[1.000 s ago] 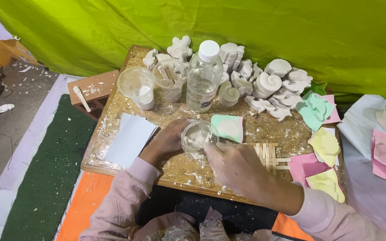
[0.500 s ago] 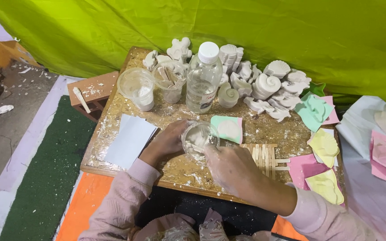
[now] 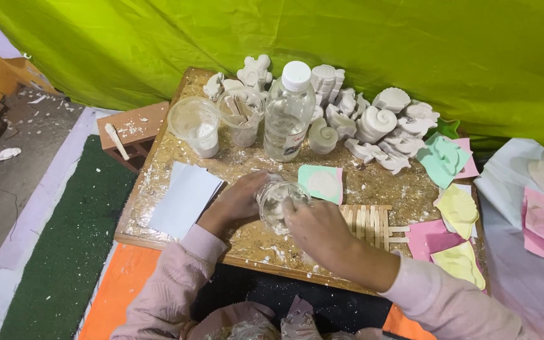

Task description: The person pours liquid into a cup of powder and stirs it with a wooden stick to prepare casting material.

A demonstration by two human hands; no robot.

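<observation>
Gripping a small clear plastic cup (image 3: 278, 203) at the near middle of the chipboard work board (image 3: 373, 189), the left hand (image 3: 237, 201) wraps its fingers round the cup's left side and steadies it on the surface. The right hand (image 3: 316, 228) is curled closed over the cup's right rim, fingers bent inward; whether it pinches a stirrer or only presses the cup I cannot tell, as its own knuckles hide the tips. The cup looks cloudy with white residue, so I judge the step in hand to be mixing or scraping plaster in it. By that reading, the move after this calls for a firm left-hand hold, so the light cup does not tip, and a free path to the mould beside it.

Just beyond the cup lies a green mould (image 3: 321, 182) with a pale fill. Right of the hands sits a rack of wooden sticks (image 3: 369, 223). Farther back stand a clear bottle with a white cap (image 3: 289, 113), two larger plastic cups (image 3: 196, 126), and a crowd of white shell-shaped casts (image 3: 379, 123). White paper sheets (image 3: 184, 198) lie to the left; yellow, pink and green moulds (image 3: 458, 211) lie to the right.
</observation>
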